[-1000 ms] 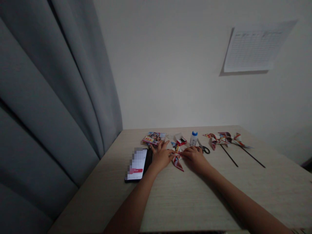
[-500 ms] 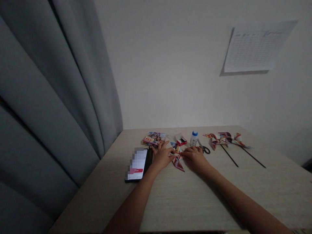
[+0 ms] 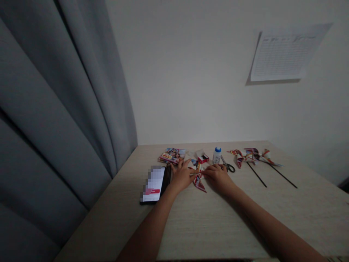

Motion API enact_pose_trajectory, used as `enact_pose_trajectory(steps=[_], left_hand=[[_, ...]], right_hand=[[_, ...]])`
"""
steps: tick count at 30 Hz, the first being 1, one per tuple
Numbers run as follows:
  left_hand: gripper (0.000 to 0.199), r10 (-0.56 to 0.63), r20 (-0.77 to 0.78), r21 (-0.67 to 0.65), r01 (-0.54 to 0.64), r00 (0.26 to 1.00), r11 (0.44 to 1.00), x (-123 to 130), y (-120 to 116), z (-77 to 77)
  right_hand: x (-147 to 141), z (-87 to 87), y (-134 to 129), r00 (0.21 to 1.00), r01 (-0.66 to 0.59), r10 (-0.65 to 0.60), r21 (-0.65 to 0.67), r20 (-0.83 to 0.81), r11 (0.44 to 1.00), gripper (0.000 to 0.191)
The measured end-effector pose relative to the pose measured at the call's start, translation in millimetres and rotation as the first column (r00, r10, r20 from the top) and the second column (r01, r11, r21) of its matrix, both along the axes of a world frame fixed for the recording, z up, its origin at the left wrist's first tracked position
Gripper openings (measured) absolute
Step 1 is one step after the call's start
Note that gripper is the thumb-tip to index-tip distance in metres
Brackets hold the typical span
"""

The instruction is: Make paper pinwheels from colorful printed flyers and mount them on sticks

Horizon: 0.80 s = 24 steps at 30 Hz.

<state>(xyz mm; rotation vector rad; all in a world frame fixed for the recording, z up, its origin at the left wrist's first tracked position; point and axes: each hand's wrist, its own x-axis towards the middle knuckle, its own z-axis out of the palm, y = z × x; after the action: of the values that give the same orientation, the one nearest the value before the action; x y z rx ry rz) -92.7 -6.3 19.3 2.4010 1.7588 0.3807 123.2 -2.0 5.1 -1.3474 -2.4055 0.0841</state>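
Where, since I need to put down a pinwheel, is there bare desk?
Bare desk lies right of your right hand, below the pinwheels' sticks. Between your forearms is free too. Crowded: the far edge, from booklet to pinwheels.

The left hand (image 3: 181, 177) and right hand (image 3: 218, 177) rest palm-down, close together, their fingers (image 3: 187, 167) angled inward toward each other.

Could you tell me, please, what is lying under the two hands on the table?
A folded printed paper lies on the table between the left hand and the right hand, its red-printed point showing nearest the person. The fingers cover its middle, so that part cannot be seen.
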Motion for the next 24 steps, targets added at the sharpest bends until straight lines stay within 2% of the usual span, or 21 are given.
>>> enact_pose_trajectory(steps=[8,15,24], left_hand=[[0.027,0.001,-0.039,-0.005,-0.001,0.999,1.000,0.2,0.9,1.5],[0.027,0.005,-0.024,-0.011,-0.005,1.000,1.000,-2.2,4.5,-3.6],[0.028,0.036,0.108,-0.031,-0.033,0.994,0.999,0.3,3.6,-5.7]], right_hand=[[0.7,-3.3,3.2,1.000,-0.001,0.001,-0.005,0.026,1.000,0.028],[0.6,-0.8,-0.1,1.000,-0.001,0.001,0.002,0.003,1.000,0.028],[-0.1,-1.1,1.3,1.000,0.000,0.000,-0.017,0.009,1.000,0.027]])
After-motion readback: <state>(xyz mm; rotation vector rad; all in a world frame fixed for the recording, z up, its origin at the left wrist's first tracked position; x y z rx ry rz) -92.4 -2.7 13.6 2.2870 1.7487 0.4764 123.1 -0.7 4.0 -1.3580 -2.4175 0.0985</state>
